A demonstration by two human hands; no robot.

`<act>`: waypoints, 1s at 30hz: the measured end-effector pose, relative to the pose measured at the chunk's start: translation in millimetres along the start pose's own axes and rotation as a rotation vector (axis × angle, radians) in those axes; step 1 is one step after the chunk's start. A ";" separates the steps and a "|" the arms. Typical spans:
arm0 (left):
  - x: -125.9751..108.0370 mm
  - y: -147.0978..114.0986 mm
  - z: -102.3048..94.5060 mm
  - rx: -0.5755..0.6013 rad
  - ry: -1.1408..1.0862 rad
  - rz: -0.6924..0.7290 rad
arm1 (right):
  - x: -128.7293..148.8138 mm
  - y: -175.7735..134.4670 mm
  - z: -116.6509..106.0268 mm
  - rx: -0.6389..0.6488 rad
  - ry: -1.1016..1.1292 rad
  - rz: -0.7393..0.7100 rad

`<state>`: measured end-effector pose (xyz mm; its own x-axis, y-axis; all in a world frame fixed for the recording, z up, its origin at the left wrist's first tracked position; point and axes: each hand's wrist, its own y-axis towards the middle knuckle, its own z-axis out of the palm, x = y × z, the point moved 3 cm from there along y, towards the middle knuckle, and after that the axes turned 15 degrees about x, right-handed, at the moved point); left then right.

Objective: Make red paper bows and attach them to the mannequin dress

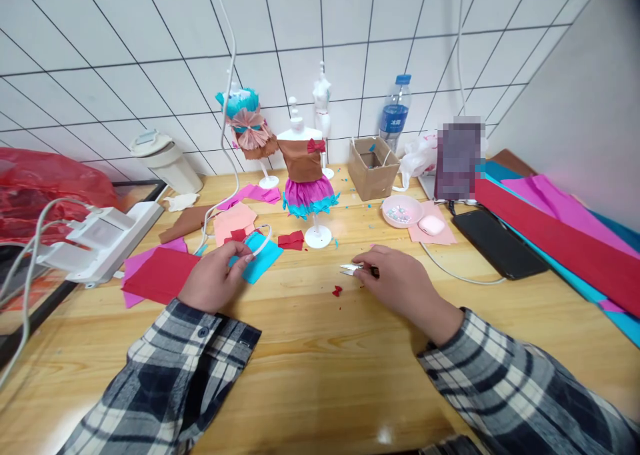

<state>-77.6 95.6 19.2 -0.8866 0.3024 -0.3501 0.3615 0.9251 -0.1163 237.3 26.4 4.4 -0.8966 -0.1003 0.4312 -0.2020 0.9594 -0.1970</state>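
Observation:
My left hand (pixel 217 275) is closed with thumb and fingers pinched on a thin white curved strip (pixel 268 235), whose exact kind I cannot make out. Beneath that strip lies a turquoise sheet (pixel 264 260). Held in my right hand (pixel 395 278) is a small pair of scissors (pixel 350 268), its silvery blades pointing left and slightly apart. A tiny red bow (pixel 337 291) rests on the wood just below the blades. Behind both hands stands a small dress form (pixel 303 161) in a brown top, a purple skirt with turquoise trim, and a red bow at its shoulder.
Farther back are another dressed form (pixel 247 128), a bare white form (pixel 321 95), a cardboard box (pixel 373 171) and a water bottle (pixel 395 115). A pink bowl (pixel 403 211) and a black phone (pixel 500 241) sit right. At left are a power strip (pixel 115 245) and red sheet (pixel 160 275).

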 end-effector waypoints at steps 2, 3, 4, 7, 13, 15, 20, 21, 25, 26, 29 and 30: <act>-1.9 -2.3 0.9 -0.048 -0.054 -0.034 | -4.6 0.5 -4.2 0.005 -0.089 0.028; -3.3 -3.8 1.5 -0.077 -0.084 -0.039 | -6.4 0.9 -5.2 0.018 -0.116 0.032; -5.3 -5.6 2.1 -0.106 -0.113 -0.033 | -7.8 1.3 -5.7 0.032 -0.128 0.031; -15.3 -11.2 5.9 -0.145 -0.208 0.045 | -10.9 3.1 -5.8 0.046 -0.119 0.029; -36.3 -18.8 14.5 -0.199 -0.304 0.131 | -15.6 6.7 -5.0 -0.027 -0.118 0.061; -40.3 -20.5 15.4 -0.214 -0.329 0.162 | -15.5 6.9 -4.5 -0.040 -0.113 0.060; -43.4 -24.0 15.6 -0.216 -0.332 0.201 | -14.5 6.2 -3.2 -0.065 -0.096 0.057; -43.5 -24.4 15.4 -0.218 -0.326 0.207 | -15.0 6.4 -2.8 -0.069 -0.092 0.059; -45.9 -25.7 15.5 -0.231 -0.295 0.222 | -17.0 7.7 -1.8 -0.079 -0.089 0.064; -48.4 -26.4 16.1 -0.238 -0.284 0.234 | -15.9 7.3 -2.3 -0.094 -0.084 0.057; -64.4 -31.3 20.4 -0.265 -0.233 0.297 | -4.9 2.2 -4.1 -0.175 0.002 -0.029; -72.3 -33.7 23.0 -0.267 -0.217 0.314 | 1.5 -1.1 -4.3 -0.203 0.060 -0.085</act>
<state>-19.0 37.3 27.1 -0.6548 0.5487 -0.5198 0.4906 0.8317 0.2600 237.9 26.3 9.0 -0.8536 -0.1728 0.4914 -0.1867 0.9822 0.0212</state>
